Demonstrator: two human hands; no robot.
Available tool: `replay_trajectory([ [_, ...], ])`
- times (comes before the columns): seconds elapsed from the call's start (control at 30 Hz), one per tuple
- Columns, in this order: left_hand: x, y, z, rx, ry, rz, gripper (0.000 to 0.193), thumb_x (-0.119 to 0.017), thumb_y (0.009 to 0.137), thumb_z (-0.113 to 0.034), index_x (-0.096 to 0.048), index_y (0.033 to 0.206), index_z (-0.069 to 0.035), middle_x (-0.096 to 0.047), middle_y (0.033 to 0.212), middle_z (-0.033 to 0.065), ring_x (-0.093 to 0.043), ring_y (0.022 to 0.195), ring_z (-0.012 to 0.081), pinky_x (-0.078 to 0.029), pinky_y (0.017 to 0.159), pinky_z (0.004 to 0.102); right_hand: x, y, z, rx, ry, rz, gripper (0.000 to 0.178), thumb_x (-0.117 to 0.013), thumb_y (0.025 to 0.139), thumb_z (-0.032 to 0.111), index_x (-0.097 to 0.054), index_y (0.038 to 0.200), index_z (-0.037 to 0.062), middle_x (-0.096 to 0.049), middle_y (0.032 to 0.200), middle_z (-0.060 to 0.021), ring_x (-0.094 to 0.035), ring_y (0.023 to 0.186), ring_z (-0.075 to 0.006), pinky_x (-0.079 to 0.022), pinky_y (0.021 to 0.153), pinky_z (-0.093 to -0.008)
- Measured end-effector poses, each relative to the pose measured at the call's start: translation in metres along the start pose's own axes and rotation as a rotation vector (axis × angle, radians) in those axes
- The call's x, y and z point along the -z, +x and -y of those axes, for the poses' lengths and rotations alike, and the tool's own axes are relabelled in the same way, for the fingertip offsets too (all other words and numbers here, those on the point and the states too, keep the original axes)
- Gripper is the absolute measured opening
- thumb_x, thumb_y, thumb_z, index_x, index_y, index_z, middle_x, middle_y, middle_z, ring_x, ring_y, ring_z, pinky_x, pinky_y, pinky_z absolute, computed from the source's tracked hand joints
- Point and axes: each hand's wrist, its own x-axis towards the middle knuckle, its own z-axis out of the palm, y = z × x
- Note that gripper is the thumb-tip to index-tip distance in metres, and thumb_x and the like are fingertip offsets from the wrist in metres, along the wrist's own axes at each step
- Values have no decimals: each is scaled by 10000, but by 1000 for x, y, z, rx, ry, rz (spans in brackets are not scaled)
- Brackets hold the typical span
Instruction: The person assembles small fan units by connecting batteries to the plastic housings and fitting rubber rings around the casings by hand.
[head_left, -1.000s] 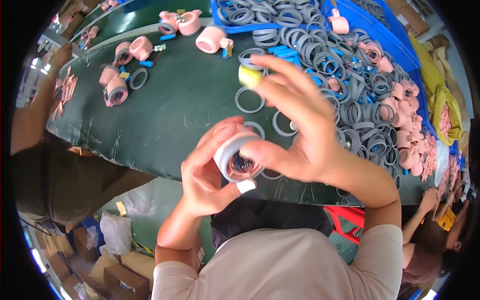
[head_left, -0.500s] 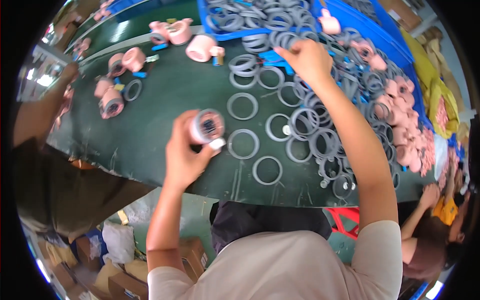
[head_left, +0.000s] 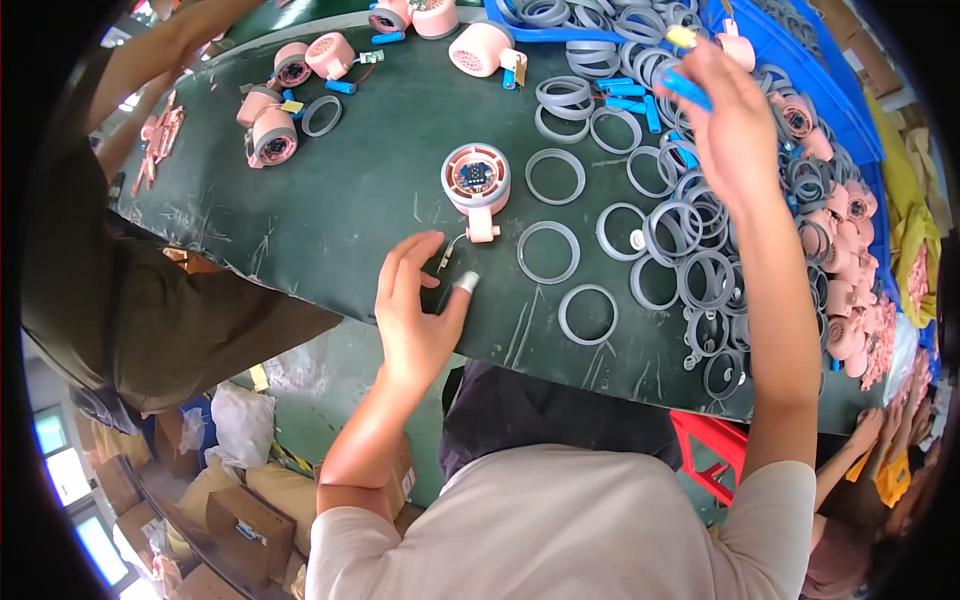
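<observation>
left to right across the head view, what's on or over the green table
Slender pink plastic pieces, two pink round housings, a pink-and-grey round housing with a circuit board, two flat grey rings, the right hand, small pink pieces.

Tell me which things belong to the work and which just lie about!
Seem to belong:
pink part, near the left hand
blue cylinder, in the right hand
gray rings

Seem just lying about:
white bag
cardboard box
</observation>
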Motion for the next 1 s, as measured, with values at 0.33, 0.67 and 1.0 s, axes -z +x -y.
replay_trajectory([
  [0.33,-7,9,-8,40,-550,-50,228,-571,792,109,-623,987,2,-635,898,105,-620,838,175,-529,698,255,-52,-81,-21,54,-403,483,137,-608,850,52,-652,923,-56,-687,806,-86,-635,699,-100,-493,619,-231],
  [0.67,-24,21,-10,71,-780,-38,313,-567,843,74,-584,1148,10,-590,1006,106,-620,862,167,-525,750,269,-72,-83,-30,325,-361,546,54,-642,799,9,-625,847,-6,-622,782,-85,-628,661,-149,-482,579,-264],
  [1.0,-23,29,-24,52,-642,-9,239,-527,820,126,-628,1018,39,-577,1012,105,-593,889,168,-508,770,264,-68,-81,-30,643,-679,492,132,-663,690,10,-575,780,52,-604,774,-63,-584,696,-254,-474,583,-350],
])
